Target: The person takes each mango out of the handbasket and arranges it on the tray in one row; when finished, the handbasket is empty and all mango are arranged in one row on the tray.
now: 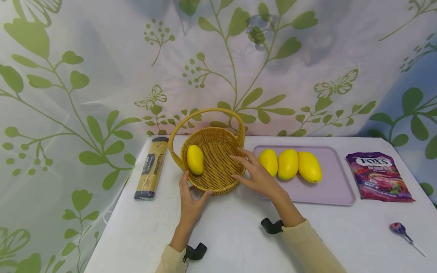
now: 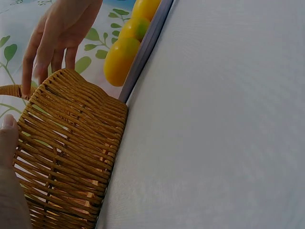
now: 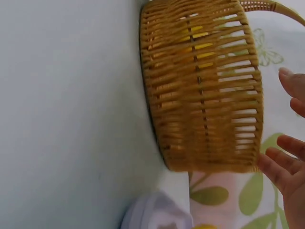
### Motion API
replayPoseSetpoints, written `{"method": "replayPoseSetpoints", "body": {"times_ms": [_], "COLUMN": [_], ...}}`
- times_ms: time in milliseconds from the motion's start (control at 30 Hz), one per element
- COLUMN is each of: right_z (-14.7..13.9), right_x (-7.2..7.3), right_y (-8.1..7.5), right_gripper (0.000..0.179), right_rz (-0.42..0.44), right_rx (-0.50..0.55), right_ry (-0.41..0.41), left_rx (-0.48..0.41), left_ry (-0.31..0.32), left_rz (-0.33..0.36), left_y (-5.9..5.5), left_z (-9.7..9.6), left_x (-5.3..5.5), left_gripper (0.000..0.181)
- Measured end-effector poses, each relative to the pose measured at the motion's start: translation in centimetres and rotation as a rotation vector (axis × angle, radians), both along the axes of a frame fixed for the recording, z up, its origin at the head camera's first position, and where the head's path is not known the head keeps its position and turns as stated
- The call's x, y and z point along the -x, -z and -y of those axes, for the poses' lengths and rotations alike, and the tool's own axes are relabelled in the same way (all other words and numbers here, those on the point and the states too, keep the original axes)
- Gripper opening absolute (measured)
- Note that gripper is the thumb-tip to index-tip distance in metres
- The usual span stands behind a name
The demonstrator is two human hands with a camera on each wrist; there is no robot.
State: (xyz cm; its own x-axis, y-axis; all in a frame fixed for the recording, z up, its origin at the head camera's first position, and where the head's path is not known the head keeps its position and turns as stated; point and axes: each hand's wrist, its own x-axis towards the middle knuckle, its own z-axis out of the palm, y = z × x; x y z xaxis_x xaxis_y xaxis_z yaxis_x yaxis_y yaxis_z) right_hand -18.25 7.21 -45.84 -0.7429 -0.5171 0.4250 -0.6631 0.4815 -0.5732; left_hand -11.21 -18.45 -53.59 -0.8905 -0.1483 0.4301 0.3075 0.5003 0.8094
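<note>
A round wicker basket (image 1: 218,163) with a tall arched handle stands on the white table, one yellow mango (image 1: 195,159) lying inside against its left wall. My left hand (image 1: 192,203) is at the basket's front left, fingertips right at the rim by the handle's base and thumb along the front. My right hand (image 1: 261,176) reaches in from the right with spread fingers over the right rim, holding nothing. In the right wrist view its fingers (image 3: 283,167) overlap the rim's edge. Three more mangoes (image 1: 288,164) lie in a row on a lilac tray (image 1: 336,182) beside that hand.
Left of the basket lies a spaghetti pack (image 1: 151,168). A purple Fox's candy bag (image 1: 379,176) lies right of the tray, with a wrapped lollipop (image 1: 403,233) nearer the front. A leaf-patterned curtain (image 1: 218,68) hangs right behind the table.
</note>
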Motion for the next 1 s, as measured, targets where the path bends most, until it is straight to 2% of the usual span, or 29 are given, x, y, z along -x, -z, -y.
{"method": "replayPoseSetpoints", "body": {"times_ms": [200,367,467,633,1000], "right_z": [2.6,4.8,6.2,8.1,10.9], "right_x": [1.6,2.8,3.6,4.8,6.3], "right_y": [-0.1,-0.3,-0.1,0.2,0.8], "right_gripper": [0.059,0.060,0.061,0.062,0.074], "right_rz": [0.004,0.084,0.127,0.151,0.269], "right_rx": [0.021,0.039,0.002,-0.066,-0.136], "right_ry": [-0.015,-0.023,-0.032,-0.053,-0.136], "left_rx": [0.002,0.011,0.012,0.018,-0.001], "left_ry": [0.006,0.004,0.000,-0.003,-0.003], "left_rz": [-0.012,-0.015,-0.019,-0.023,-0.016], "left_y": [-0.1,-0.1,0.0,0.0,0.0], "left_z": [0.0,0.0,0.0,0.0,-0.2], "left_x": [0.0,0.0,0.0,0.2,0.1], "left_gripper": [0.100,0.099,0.099,0.099,0.098]}}
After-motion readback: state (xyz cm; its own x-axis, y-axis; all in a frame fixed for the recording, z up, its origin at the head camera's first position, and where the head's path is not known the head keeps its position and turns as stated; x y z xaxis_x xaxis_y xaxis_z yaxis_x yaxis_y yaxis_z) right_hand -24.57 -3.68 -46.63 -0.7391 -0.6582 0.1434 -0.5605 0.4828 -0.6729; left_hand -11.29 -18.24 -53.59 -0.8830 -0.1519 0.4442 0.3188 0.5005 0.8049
